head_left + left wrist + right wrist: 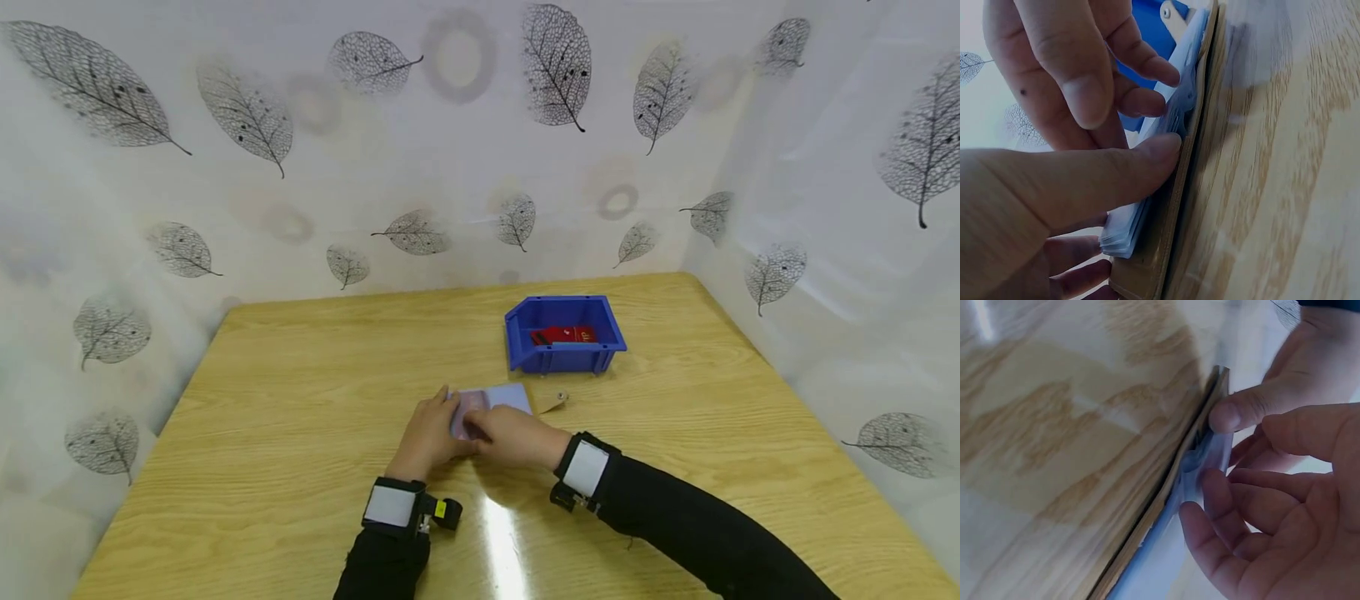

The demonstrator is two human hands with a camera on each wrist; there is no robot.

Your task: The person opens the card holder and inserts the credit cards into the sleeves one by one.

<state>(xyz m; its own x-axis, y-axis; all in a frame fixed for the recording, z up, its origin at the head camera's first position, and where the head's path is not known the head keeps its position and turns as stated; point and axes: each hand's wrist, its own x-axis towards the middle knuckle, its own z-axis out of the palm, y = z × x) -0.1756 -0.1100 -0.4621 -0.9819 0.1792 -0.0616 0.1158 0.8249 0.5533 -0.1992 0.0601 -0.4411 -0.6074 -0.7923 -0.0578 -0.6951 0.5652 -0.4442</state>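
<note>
Against both hands (429, 433) (517, 435), tan card holder (1169, 212), on wooden table (300, 375).

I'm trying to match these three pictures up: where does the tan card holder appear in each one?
Head: below the middle, lying on the table, partly hidden by the hands; the card holder.
Left wrist: running from top centre down to lower left of centre.
Right wrist: a diagonal from bottom left to upper right of centre.
Shared landmark: the left hand, gripping it.
</note>
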